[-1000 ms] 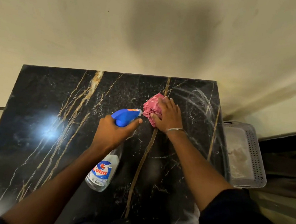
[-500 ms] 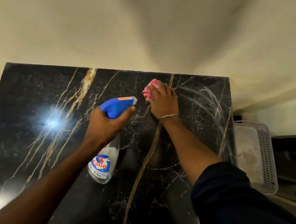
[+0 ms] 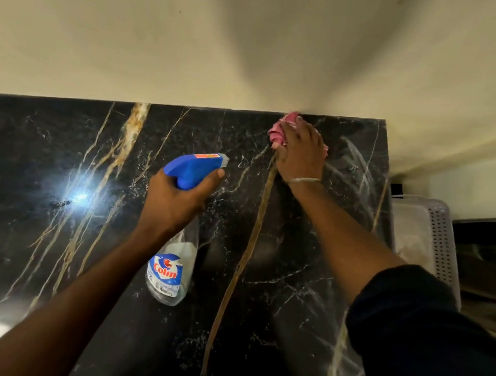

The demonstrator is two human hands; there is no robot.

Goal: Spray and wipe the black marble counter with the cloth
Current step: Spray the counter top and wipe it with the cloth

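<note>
The black marble counter [image 3: 52, 228] with gold and white veins fills the lower view. My left hand [image 3: 175, 198] grips a clear spray bottle [image 3: 170, 271] by the neck under its blue trigger head, which points right. My right hand [image 3: 301, 153] presses a bunched pink cloth [image 3: 279, 130] onto the counter at its far edge, against the wall. Most of the cloth is hidden under the hand. Wet wipe streaks show on the marble to the right of the cloth.
A cream wall [image 3: 194, 44] rises behind the counter and turns a corner at the right. A grey perforated plastic basket [image 3: 437, 238] sits beside the counter's right edge. A bright light reflection lies on the marble at the left.
My right hand has slid the pink cloth away from me, from mid-counter to the far edge at the wall. The left hand with the bottle has held its place.
</note>
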